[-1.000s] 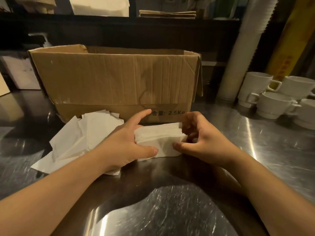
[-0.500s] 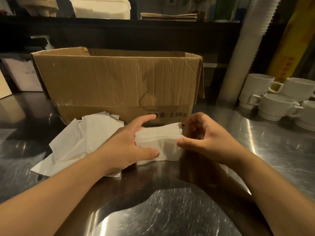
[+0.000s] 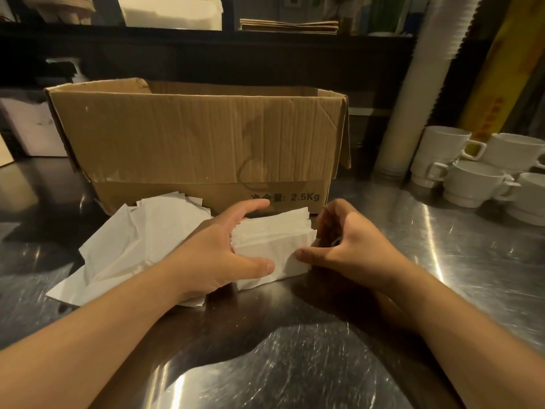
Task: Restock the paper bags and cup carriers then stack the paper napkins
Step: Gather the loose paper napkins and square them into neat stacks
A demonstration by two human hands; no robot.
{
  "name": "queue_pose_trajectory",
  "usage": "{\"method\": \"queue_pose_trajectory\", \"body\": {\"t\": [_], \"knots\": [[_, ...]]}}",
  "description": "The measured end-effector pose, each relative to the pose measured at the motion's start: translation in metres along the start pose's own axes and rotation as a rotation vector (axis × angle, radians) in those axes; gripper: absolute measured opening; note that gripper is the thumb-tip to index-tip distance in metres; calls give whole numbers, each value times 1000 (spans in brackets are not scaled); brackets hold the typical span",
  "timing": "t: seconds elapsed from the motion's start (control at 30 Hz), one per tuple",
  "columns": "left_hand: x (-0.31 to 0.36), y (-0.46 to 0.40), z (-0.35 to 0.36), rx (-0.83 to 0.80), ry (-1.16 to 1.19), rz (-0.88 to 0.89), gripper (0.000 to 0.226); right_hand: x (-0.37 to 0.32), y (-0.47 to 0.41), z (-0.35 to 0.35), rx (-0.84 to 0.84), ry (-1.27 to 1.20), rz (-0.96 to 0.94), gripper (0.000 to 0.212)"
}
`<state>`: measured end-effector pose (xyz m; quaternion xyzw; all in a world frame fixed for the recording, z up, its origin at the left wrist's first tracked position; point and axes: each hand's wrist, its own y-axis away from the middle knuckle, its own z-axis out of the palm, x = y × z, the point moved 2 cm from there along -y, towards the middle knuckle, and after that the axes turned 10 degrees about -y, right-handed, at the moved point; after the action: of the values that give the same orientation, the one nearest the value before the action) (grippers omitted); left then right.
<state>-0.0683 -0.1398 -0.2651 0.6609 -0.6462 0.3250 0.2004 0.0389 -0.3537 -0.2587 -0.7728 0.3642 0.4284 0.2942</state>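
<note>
Napkins lie in a loose white pile (image 3: pixel 124 249) on the left part of the desk (image 3: pixel 460 261), touching the front of the big brown box (image 3: pixel 194 143). Next I see my left hand (image 3: pixel 218 255) wrapped around the left end of the neat napkin stack (image 3: pixel 274 243). My right hand (image 3: pixel 348 246) pinches its right end. White cups (image 3: pixel 472 181) sit by the desk's right edge.

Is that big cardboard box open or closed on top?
Open. The cardboard box has its top flaps standing up, leaving the top uncovered. Whether anything is inside cannot be told from this angle.
</note>
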Motion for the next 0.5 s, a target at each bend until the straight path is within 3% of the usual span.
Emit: {"method": "queue_pose_trajectory", "body": {"t": [0.37,0.5], "knots": [[-1,-1,0,-33,-8,12,85,1,2,4,-121,-19,32,73],[-1,-2,1,-64,42,-3,87,2,1,3,-135,-37,53,64]]}}
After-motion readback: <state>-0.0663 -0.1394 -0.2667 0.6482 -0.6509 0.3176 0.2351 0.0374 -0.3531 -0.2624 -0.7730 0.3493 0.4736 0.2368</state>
